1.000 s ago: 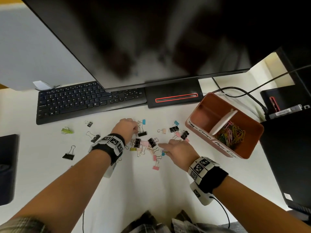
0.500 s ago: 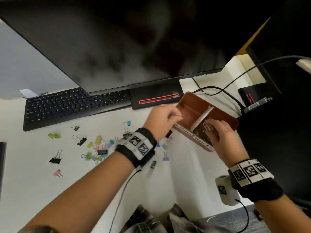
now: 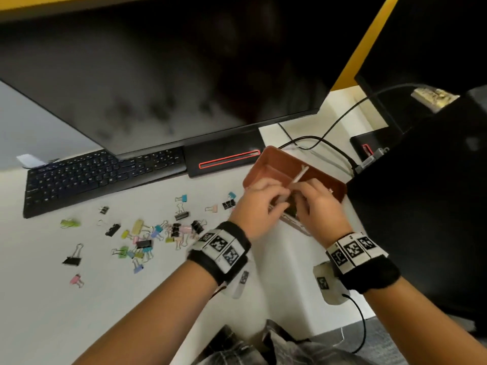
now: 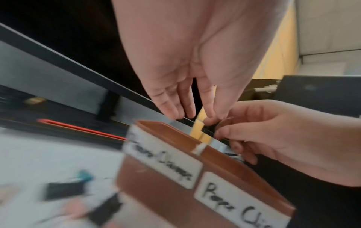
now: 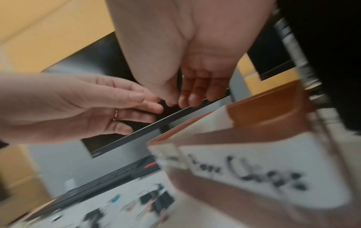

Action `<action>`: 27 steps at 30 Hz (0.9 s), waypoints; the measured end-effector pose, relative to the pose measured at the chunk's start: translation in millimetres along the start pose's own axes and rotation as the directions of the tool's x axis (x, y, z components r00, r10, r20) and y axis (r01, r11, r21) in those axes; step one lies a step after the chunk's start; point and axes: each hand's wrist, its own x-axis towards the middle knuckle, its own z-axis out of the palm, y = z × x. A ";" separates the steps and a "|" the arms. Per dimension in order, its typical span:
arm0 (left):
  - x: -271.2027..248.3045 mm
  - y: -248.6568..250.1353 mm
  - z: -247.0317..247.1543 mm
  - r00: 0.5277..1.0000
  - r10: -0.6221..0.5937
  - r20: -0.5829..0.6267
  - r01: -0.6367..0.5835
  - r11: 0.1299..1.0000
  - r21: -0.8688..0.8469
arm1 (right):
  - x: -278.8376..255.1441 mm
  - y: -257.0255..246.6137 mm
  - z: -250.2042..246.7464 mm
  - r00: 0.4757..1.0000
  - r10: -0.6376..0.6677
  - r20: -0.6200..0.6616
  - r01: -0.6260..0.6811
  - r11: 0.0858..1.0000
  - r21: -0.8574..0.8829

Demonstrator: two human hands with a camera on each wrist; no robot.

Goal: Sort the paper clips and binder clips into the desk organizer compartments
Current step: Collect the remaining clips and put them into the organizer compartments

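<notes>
The brown desk organizer (image 3: 264, 167) stands right of centre, split by a white divider (image 3: 299, 176). Its front labels read "Paper Clamps" (image 4: 162, 155) and "Paper Clips" (image 4: 234, 205). My left hand (image 3: 283, 197) and right hand (image 3: 300, 198) meet fingertip to fingertip over its near edge by the divider. In the left wrist view my right hand (image 4: 222, 131) has curled fingers with the thumb against them. In the right wrist view my left hand (image 5: 154, 104) reaches in with fairly straight fingers. What lies between the fingertips is hidden. Several coloured and black binder clips (image 3: 158, 233) lie scattered on the white desk to the left.
A black keyboard (image 3: 100, 172) and a large dark monitor (image 3: 158, 75) sit behind the clips. The monitor's base has a red line (image 3: 226, 159). Cables (image 3: 329, 143) run behind the organizer. A black box (image 3: 421, 206) stands close on its right.
Both hands left the clip pile and rose to the organizer. Since half a second ago they have closed together over its near edge by the divider.
</notes>
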 end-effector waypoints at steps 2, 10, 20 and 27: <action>-26.9 -27.7 -24.8 0.992 -0.068 -0.103 0.076 0.995 0.071 | -2.1 -19.8 15.7 0.988 -0.108 0.110 0.099 0.991 0.088; -105.6 -137.6 -66.4 0.857 -0.490 -0.158 0.515 0.820 0.250 | -3.1 -61.3 102.1 0.845 -0.042 0.533 0.165 0.969 -0.185; -88.2 -150.6 -52.1 0.859 -0.500 -0.112 0.502 0.778 0.377 | 15.6 -67.2 145.5 0.835 0.034 0.550 0.046 0.990 -0.131; -89.2 -164.4 -57.1 0.877 -0.454 -0.156 0.477 0.860 0.182 | 18.9 -54.7 149.7 0.850 -0.008 0.527 -0.013 0.999 0.036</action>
